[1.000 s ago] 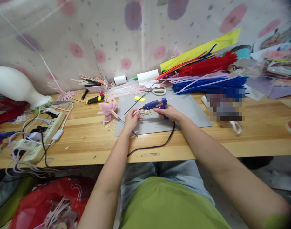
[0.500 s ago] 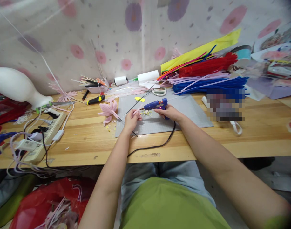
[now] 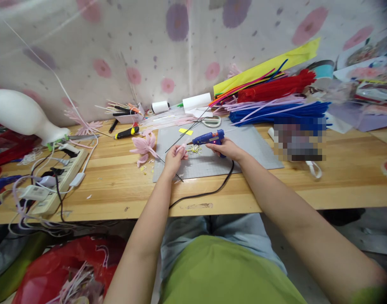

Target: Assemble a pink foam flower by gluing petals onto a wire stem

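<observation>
My right hand [image 3: 227,148] is wrapped round the handle of a blue hot glue gun [image 3: 208,138], whose nozzle points left. Pinched in my left hand [image 3: 175,158] is a small pink fuzzy piece [image 3: 181,148], mostly covered by the fingers; the nozzle tip is close to it, and I cannot tell if they touch. Left of that hand lies a pink flower [image 3: 145,147] with a dark stem [image 3: 161,158] running under the hand. Small yellow-green bits [image 3: 195,149] lie below the glue gun on the grey cutting mat [image 3: 250,156].
A black cord [image 3: 209,194] curves from the glue gun to the table's front edge. Behind the mat are scissors [image 3: 211,122], a utility knife [image 3: 126,132] and blue pipe cleaners [image 3: 279,113]. A power strip [image 3: 66,179] with tangled cables stands left, near a white foam head [image 3: 22,114].
The glue gun's nozzle has shifted slightly right, off the fingers of my left hand. The pink piece stays pinched there, a little turned.
</observation>
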A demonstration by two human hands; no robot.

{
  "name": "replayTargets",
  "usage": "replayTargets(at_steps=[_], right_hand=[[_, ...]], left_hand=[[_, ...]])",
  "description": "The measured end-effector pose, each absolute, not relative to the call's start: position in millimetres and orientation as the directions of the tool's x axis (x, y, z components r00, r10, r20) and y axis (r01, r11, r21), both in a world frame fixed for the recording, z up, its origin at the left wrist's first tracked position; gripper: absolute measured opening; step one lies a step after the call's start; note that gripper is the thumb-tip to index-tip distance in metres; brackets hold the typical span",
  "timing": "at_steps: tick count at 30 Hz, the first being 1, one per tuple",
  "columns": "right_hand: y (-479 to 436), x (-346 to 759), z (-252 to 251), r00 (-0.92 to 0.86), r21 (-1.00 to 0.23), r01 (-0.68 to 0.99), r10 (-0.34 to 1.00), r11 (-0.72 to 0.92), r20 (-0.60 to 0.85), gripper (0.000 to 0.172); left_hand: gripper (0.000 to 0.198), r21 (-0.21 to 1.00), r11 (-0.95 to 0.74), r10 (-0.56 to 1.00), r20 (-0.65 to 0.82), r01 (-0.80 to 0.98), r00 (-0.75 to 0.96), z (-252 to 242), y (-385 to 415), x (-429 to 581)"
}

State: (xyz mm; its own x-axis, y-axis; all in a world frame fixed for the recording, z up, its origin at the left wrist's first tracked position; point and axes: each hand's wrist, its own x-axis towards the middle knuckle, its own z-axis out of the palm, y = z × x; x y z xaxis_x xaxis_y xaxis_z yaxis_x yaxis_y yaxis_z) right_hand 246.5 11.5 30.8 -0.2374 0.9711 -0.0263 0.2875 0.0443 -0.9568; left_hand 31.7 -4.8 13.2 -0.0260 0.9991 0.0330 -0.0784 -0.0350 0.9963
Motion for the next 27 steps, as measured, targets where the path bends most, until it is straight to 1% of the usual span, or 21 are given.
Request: replayTargets(at_steps=[6,9,14,20,24,27], right_hand=[[8.9,243.9,34.5,-0.274,-0.951,0.305,0.961,0.055,-0.032,0.049],[9.0,242.8,34.6,-0.254,-0.945,0.322,0.967,0.054,-0.031,0.049],[8.9,242.4,33.6,-0.256,-0.960,0.278,0.966,0.042,-0.032,0.048],[12.2,242.1,29.0,-0.227,-0.948,0.314,0.974,0.049,-0.025,0.047],[13.1,242.6,28.6,-0.236,-0.956,0.287,0.972,0.057,-0.013,0.047],[13.1,242.1,28.8,-0.246,-0.953,0.297,0.969,0.056,-0.020,0.046]], left_hand=[[0.026,0.993,-0.025,0.999,0.022,-0.111,-0.027,14.2,-5.3,32.0],[0.026,0.990,-0.021,1.000,0.017,-0.139,-0.025,15.9,-6.0,31.7],[0.027,0.984,0.003,1.000,-0.006,-0.179,-0.017,17.9,-6.7,32.0],[0.027,0.982,0.004,1.000,-0.007,-0.191,-0.015,16.3,-6.2,31.5],[0.026,0.983,0.005,1.000,-0.008,-0.182,-0.012,15.6,-5.6,31.3],[0.026,0.987,0.000,1.000,-0.002,-0.161,-0.013,15.8,-6.0,31.9]])
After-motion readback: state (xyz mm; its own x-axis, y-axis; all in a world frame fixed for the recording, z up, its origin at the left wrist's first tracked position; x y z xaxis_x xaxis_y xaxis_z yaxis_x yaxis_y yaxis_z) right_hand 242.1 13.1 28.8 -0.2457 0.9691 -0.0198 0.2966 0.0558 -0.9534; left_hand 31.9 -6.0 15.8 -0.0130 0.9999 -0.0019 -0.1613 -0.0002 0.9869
